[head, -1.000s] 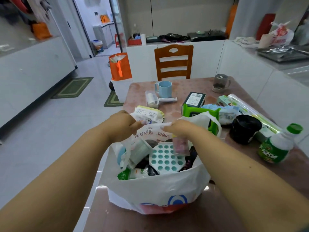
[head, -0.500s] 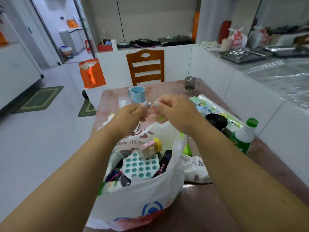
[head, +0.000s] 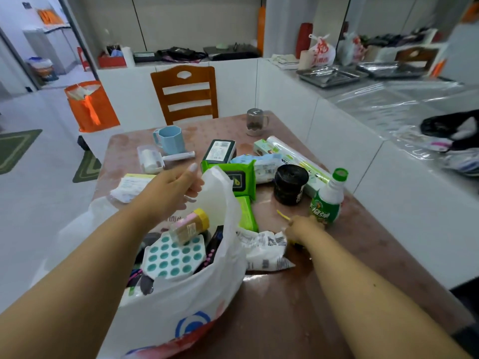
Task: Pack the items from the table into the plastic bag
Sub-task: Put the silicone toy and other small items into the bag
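While the left hand (head: 178, 187) is gripping the half-full bag's (head: 186, 304) handle at the surface's (head: 298, 320) near edge, the right hand (head: 302, 229), grip unclear, is reaching toward the bottle (head: 328, 200), with wipes (head: 233, 177), cup (head: 169, 139) and jar (head: 290, 183) waiting unpacked.

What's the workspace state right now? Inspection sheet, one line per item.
Surface: brown table, glossy, many items on it.
Job's things: white plastic bag open at the near edge, partly filled; a teal dotted tray and a yellow-capped bottle show inside.
Clutter: still unpacked: blue cup, lint roller, black tub, green-capped bottle, green wipes pack.
Grippers: left hand grips the bag's handle; right hand reaches a small yellow stick, grip unclear.
Cables: nothing seen.
Surroundings: wooden chair behind the table, orange bag on the floor.
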Tool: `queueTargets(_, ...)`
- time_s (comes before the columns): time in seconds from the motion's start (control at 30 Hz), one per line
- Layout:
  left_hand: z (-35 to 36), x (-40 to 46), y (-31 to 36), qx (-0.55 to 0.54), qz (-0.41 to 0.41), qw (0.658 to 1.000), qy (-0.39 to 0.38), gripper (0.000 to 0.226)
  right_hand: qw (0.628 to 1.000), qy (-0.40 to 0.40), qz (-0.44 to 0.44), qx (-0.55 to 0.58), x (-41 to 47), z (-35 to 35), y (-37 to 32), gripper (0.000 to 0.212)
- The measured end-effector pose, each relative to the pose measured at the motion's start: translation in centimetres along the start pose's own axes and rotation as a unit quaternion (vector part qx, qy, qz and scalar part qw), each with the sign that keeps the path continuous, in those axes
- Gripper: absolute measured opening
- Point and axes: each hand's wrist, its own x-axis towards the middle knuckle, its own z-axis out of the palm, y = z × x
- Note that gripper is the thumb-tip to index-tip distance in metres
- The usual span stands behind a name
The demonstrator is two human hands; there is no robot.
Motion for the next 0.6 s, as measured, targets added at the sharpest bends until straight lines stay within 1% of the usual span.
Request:
queueTargets(0.07, -0.1, -0.1, -0.3, 0.007, 0.004, 1.0, 0.008, 0.045, 0.999, -0.029, -0.013, -0.018, 0.1, 0.0, -0.2, 0.052)
queueTargets(0.13, -0.6, -0.4, -0.5, 0.018, 0.009, 0.999, 0.026, 0.045, 1.0, -0.023, -0.006, -0.005, 0.2, 0.5, -0.4, 0.05)
queueTargets(0.2, -1.4, -0.7, -0.8, 0.026, 0.0, 0.999, 0.036, 0.045, 1.0, 0.01, 0.016, 0.017, 0.1, 0.8, -0.2, 0.049)
queueTargets(0.27, -2.3, -1.2, -1.0, 0.024, -0.013, 0.998, 0.052, 0.046, 0.998, 0.035, 0.013, 0.054, -0.4, 0.3, -0.2, 0.039)
queueTargets(0.3, -2.8, -1.4, -1.1, 0.02, -0.018, 0.998, 0.062, 0.046, 0.995, 0.06, 0.003, 0.082, -0.7, -0.4, -0.3, 0.031)
queueTargets(0.33, -3.2, -1.6, -1.2, 0.017, -0.025, 0.997, 0.072, 0.046, 0.987, 0.101, -0.014, 0.121, -1.4, -1.5, -0.7, 0.021)
queueTargets(0.37, -3.5, -1.8, -1.2, 0.011, -0.032, 0.996, 0.08, 0.044, 0.972, 0.153, -0.036, 0.176, -2.4, -2.7, -1.3, 0.012)
queueTargets(0.4, -3.9, -2.1, -1.2, 0.006, -0.039, 0.996, 0.086, 0.043, 0.946, 0.192, -0.067, 0.251, -3.7, -4.2, -2.2, 0.007)
queueTargets(0.43, -4.3, -2.3, -1.3, 0.005, -0.045, 0.995, 0.087, 0.043, 0.908, 0.206, -0.108, 0.347, -5.4, -5.8, -3.2, 0.009)
queueTargets(0.47, -4.7, -2.6, -1.4, 0.016, -0.049, 0.995, 0.085, 0.043, 0.857, 0.19, -0.158, 0.452, -7.6, -7.4, -4.4, 0.011)
queueTargets(0.5, -5.1, -2.8, -1.6, 0.041, -0.05, 0.995, 0.082, 0.044, 0.797, 0.15, -0.218, 0.543, -10.0, -8.9, -5.7, 0.012)
queueTargets(0.53, -5.4, -3.1, -1.8, 0.087, -0.047, 0.992, 0.076, 0.045, 0.749, 0.098, -0.278, 0.594, -12.4, -10.2, -7.0, 0.011)
queueTargets(0.57, -5.7, -3.3, -2.1, 0.153, -0.044, 0.985, 0.065, 0.044, 0.717, 0.046, -0.332, 0.611, -14.6, -11.1, -8.2, 0.008)
queueTargets(0.6, -6.0, -3.6, -2.3, 0.237, -0.044, 0.969, 0.046, 0.042, 0.702, -0.006, -0.371, 0.608, -16.4, -11.5, -9.4, 0.007)
